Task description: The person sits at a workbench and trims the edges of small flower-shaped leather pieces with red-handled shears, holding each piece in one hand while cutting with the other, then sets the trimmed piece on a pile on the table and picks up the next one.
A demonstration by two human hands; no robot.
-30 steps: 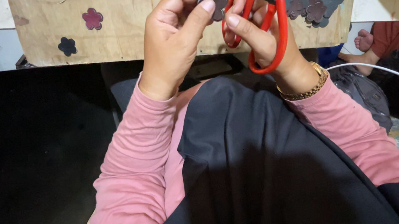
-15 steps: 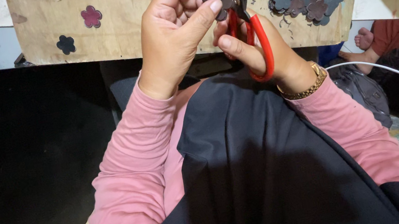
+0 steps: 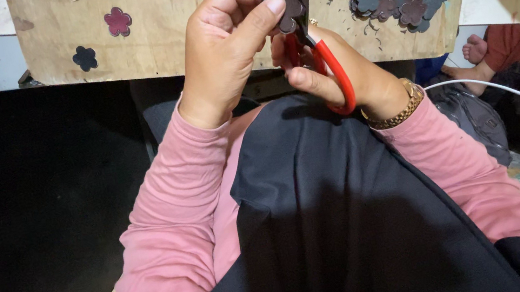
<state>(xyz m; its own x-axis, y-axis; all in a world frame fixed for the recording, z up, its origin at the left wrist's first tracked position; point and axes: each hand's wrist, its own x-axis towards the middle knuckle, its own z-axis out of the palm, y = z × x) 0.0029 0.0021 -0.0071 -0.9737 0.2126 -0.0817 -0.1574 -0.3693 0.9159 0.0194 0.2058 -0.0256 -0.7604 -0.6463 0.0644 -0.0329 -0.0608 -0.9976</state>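
While the left hand [image 3: 225,49] pinches a dark flower [image 3: 288,9], the right hand [image 3: 339,68] seemingly squeezes red scissors [image 3: 321,49].

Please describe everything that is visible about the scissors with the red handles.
The scissors have glossy red loop handles, plastic by the look, and dark metal blades that point up and away, past the top of the picture. The blades look nearly closed around a small dark flower-shaped piece. The right hand grips the handles, fingers through the loop, and hides part of them. The left hand pinches the flower piece at the blades. Behind them lies a wooden board.
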